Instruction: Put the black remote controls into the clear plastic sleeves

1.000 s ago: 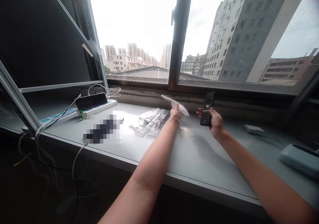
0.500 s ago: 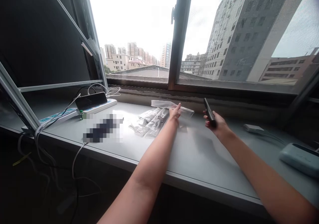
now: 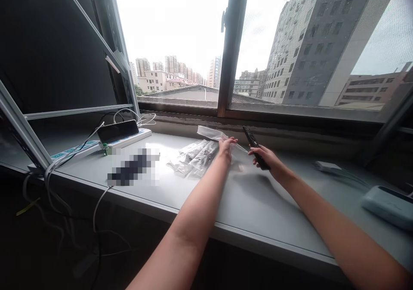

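My left hand [image 3: 227,147] is closed on the upper part of a clear plastic bag [image 3: 211,133], near the window ledge. A black remote control [image 3: 254,146], tilted with its buttons showing, is gripped in my right hand [image 3: 265,156] just above the table, to the right of the bag. Beside my left forearm lie crumpled clear packets [image 3: 196,154] with greyish contents that I cannot make out.
On the grey table [image 3: 258,212], a pixelated dark item [image 3: 134,167] lies left. Behind it a phone [image 3: 118,131] leans on a white power strip [image 3: 129,139]. At right are a white adapter [image 3: 327,166] and a pale blue case [image 3: 389,206]. Cables hang over the front edge.
My right hand has moved left with the remote, closer to the bag, and the remote has turned so its buttons show. The bag's opening has shifted slightly in my left hand.
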Demonstrator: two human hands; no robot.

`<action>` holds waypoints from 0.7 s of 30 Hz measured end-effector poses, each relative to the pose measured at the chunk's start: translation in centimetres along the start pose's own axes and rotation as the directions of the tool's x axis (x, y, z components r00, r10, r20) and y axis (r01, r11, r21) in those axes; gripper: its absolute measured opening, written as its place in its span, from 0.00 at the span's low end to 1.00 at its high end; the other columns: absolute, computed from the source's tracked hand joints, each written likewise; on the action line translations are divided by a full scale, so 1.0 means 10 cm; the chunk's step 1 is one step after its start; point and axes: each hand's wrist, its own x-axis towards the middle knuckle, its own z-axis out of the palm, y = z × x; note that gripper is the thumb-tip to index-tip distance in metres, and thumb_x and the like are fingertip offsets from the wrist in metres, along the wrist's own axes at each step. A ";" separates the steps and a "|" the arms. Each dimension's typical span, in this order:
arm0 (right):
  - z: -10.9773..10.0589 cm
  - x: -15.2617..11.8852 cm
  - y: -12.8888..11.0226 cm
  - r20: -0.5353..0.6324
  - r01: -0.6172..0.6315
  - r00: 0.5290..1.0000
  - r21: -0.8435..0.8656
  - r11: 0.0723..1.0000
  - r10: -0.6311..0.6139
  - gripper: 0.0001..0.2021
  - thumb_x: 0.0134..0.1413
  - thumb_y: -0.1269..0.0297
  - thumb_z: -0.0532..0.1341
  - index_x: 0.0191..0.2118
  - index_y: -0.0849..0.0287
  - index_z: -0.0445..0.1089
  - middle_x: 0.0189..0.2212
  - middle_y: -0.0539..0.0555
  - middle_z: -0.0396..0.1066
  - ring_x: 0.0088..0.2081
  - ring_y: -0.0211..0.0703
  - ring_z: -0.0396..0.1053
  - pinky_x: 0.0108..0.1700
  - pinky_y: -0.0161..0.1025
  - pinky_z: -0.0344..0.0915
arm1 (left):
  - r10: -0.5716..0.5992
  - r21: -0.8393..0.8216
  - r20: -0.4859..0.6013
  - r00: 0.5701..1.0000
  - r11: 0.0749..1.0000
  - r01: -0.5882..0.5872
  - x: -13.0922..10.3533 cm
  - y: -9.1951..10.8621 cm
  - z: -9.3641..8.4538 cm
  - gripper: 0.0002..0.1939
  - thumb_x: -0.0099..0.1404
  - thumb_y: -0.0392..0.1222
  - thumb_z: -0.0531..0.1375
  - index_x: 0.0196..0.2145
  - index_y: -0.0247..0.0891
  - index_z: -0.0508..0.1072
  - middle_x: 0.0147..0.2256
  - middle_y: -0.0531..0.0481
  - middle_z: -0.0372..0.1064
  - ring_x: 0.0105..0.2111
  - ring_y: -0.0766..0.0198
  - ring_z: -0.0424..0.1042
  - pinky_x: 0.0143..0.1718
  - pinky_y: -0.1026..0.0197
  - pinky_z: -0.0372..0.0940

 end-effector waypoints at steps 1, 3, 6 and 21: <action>0.00 0.01 0.01 -0.010 0.006 1.000 -0.008 1.000 -0.006 0.16 0.43 0.54 0.67 0.37 0.57 0.68 0.32 0.51 0.74 0.19 0.32 0.64 0.18 0.31 0.59 | -0.016 -0.008 0.011 1.000 1.000 0.016 -0.03 0.02 0.02 0.20 0.48 0.17 0.60 0.34 0.37 0.64 0.28 0.55 0.69 0.28 0.68 0.71 0.39 0.63 0.63; -0.02 0.01 0.01 -0.022 0.016 1.000 -0.007 1.000 -0.016 0.16 0.43 0.54 0.67 0.37 0.57 0.69 0.30 0.50 0.73 0.18 0.31 0.62 0.17 0.31 0.58 | -0.049 -0.008 0.045 0.998 0.999 0.049 -0.09 0.05 0.05 0.15 0.53 0.21 0.60 0.34 0.37 0.65 0.28 0.54 0.68 0.25 0.69 0.69 0.35 0.65 0.62; -0.02 -0.04 -0.07 -0.008 0.044 0.999 0.023 0.999 -0.044 0.18 0.43 0.53 0.67 0.38 0.58 0.71 0.26 0.47 0.69 0.17 0.31 0.59 0.17 0.32 0.57 | -0.078 -0.010 0.083 0.993 0.997 0.079 -0.13 0.07 0.08 0.05 0.63 0.35 0.63 0.35 0.36 0.68 0.27 0.53 0.67 0.23 0.70 0.66 0.31 0.65 0.61; 0.17 -0.14 -0.13 -0.006 0.162 0.987 -0.066 0.985 -0.163 0.28 0.29 0.55 0.77 0.38 0.56 0.67 0.37 0.52 0.76 0.20 0.32 0.62 0.20 0.35 0.65 | -0.140 -0.004 0.251 0.958 0.989 0.146 -0.02 0.01 0.05 0.34 0.62 0.73 0.53 0.39 0.36 0.75 0.29 0.42 0.72 0.32 0.53 0.73 0.35 0.54 0.70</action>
